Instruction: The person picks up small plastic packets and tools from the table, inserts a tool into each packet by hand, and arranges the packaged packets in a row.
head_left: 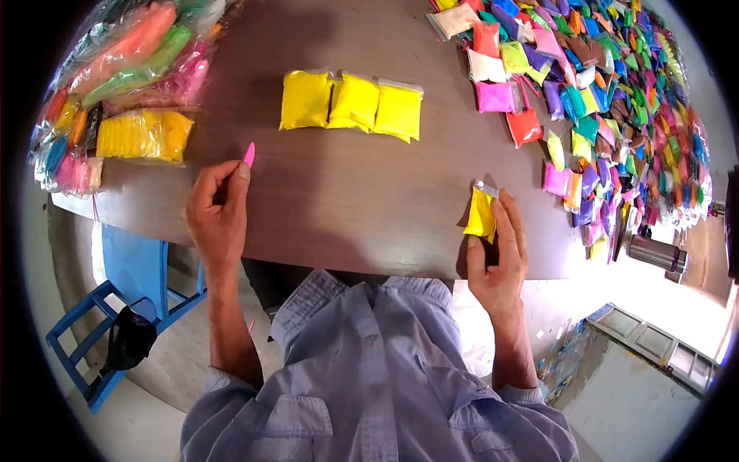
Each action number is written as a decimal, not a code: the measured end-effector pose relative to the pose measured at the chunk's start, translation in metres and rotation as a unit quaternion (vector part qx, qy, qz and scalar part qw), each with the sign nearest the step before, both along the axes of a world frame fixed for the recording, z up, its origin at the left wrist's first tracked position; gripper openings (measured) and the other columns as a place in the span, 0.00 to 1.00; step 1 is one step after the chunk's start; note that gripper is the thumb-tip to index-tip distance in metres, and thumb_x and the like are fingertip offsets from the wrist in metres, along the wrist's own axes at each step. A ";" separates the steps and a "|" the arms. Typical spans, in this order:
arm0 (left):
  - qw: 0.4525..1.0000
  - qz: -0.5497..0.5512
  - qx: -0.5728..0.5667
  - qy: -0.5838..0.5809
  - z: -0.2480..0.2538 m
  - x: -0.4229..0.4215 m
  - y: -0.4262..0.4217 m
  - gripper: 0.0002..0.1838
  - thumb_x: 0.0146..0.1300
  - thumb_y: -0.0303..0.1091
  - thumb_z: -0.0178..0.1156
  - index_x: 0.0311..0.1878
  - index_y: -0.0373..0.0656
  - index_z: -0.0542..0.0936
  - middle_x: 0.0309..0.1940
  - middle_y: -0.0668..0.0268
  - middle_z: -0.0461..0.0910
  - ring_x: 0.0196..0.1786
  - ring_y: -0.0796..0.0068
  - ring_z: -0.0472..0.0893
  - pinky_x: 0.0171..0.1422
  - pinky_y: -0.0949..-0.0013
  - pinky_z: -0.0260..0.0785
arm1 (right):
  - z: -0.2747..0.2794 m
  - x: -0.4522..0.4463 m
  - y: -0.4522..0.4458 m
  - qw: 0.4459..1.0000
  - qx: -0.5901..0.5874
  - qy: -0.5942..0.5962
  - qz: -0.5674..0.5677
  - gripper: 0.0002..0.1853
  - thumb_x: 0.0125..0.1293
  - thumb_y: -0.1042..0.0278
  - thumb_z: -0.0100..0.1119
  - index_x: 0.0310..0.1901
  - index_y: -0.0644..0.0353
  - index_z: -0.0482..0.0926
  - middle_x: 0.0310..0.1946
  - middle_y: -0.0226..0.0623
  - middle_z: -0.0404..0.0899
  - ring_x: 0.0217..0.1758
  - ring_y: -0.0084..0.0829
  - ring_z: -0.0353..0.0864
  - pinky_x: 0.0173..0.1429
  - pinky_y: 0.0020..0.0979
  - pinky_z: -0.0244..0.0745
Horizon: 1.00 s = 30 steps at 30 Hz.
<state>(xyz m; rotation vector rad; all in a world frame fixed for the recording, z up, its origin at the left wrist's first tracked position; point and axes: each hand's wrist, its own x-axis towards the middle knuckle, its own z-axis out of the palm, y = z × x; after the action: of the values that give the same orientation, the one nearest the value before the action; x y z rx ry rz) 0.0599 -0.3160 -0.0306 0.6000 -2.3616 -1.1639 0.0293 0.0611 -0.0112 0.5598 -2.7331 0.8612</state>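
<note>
My left hand (221, 199) pinches a small pink pointed piece (249, 155) between thumb and fingertips, above the table's front left part. Most of that piece's lower end is hidden by the fingers. At the front right, my right hand (499, 254) has its thumb and fingers at the edge of a small yellow packet (480, 214), which stands tilted with its clear end up. Farther back in the middle, several yellow packets (356, 102) lie side by side in a row, partly overlapping.
A heap of small coloured packets (585, 100) covers the right side of the brown table (346, 208). Clear bags with coloured packets (142, 135) lie at the left. A metal flask (657, 254) is at the right edge. Below left stands a blue chair (135, 266) with a black item on it.
</note>
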 end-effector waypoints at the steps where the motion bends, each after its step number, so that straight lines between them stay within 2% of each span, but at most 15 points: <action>1: 1.000 0.002 -0.001 0.003 0.000 0.000 0.000 0.08 0.75 0.35 0.69 0.48 0.41 0.88 0.36 0.70 0.85 0.40 0.84 0.81 0.44 0.77 0.74 | -0.001 0.000 0.001 1.000 -0.021 0.001 -0.019 0.26 0.62 0.81 0.67 0.65 0.70 0.80 0.69 0.53 0.78 0.72 0.53 0.79 0.74 0.48 0.75; 4: 1.000 -0.004 -0.008 0.023 0.000 -0.002 0.000 0.07 0.75 0.33 0.69 0.47 0.39 0.87 0.35 0.71 0.84 0.38 0.85 0.79 0.42 0.77 0.72 | -0.005 -0.005 0.008 1.000 0.014 0.007 0.011 0.22 0.63 0.83 0.67 0.61 0.71 0.83 0.67 0.52 0.81 0.70 0.52 0.81 0.73 0.44 0.77; 8: 0.999 -0.008 0.021 0.027 0.003 -0.003 0.002 0.07 0.75 0.32 0.69 0.47 0.38 0.87 0.35 0.72 0.84 0.38 0.86 0.78 0.42 0.78 0.71 | 0.002 -0.006 -0.009 1.000 -0.007 -0.008 0.012 0.19 0.63 0.82 0.68 0.57 0.70 0.86 0.63 0.51 0.83 0.68 0.53 0.82 0.74 0.45 0.76; 10: 1.000 -0.004 0.016 0.024 0.004 -0.002 0.001 0.07 0.75 0.31 0.69 0.47 0.38 0.87 0.35 0.72 0.84 0.38 0.86 0.78 0.42 0.79 0.71 | 0.006 -0.005 -0.026 0.999 0.001 -0.007 0.040 0.19 0.64 0.79 0.70 0.57 0.69 0.86 0.61 0.50 0.85 0.67 0.53 0.83 0.74 0.46 0.76; 12: 0.998 -0.005 0.060 0.036 0.001 -0.002 0.001 0.06 0.74 0.30 0.69 0.47 0.37 0.87 0.35 0.73 0.83 0.37 0.87 0.77 0.42 0.80 0.70 | 0.002 -0.004 -0.048 0.996 -0.023 -0.018 0.081 0.19 0.63 0.77 0.71 0.57 0.68 0.87 0.60 0.49 0.85 0.66 0.52 0.84 0.73 0.48 0.76; 14: 0.997 0.001 0.071 0.038 0.000 -0.002 0.000 0.06 0.74 0.29 0.69 0.47 0.37 0.87 0.34 0.74 0.83 0.37 0.88 0.77 0.42 0.80 0.70 | -0.001 -0.007 -0.076 0.990 -0.007 0.008 0.139 0.20 0.62 0.77 0.71 0.57 0.68 0.87 0.60 0.48 0.85 0.65 0.51 0.84 0.73 0.48 0.76; 18: 0.995 0.002 0.090 0.039 0.003 -0.002 0.000 0.06 0.74 0.29 0.70 0.46 0.37 0.86 0.35 0.73 0.84 0.37 0.88 0.78 0.43 0.80 0.71 | -0.002 -0.019 -0.131 0.977 -0.059 0.029 0.205 0.19 0.60 0.78 0.71 0.54 0.68 0.87 0.58 0.47 0.85 0.63 0.50 0.84 0.71 0.50 0.77; 30: 0.995 0.009 0.097 0.036 0.010 -0.003 -0.001 0.06 0.72 0.29 0.71 0.45 0.36 0.87 0.33 0.69 0.85 0.36 0.85 0.79 0.42 0.77 0.73 | -0.010 -0.039 -0.187 0.972 -0.075 0.040 0.220 0.21 0.62 0.78 0.72 0.57 0.65 0.87 0.61 0.45 0.84 0.64 0.50 0.83 0.72 0.48 0.75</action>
<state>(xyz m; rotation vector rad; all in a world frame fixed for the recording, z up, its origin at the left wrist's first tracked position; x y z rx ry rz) 0.0572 -0.3174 -0.0205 0.6305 -2.1936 -1.3935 -0.0097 -0.1255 -0.0210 1.1652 -2.4800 1.1005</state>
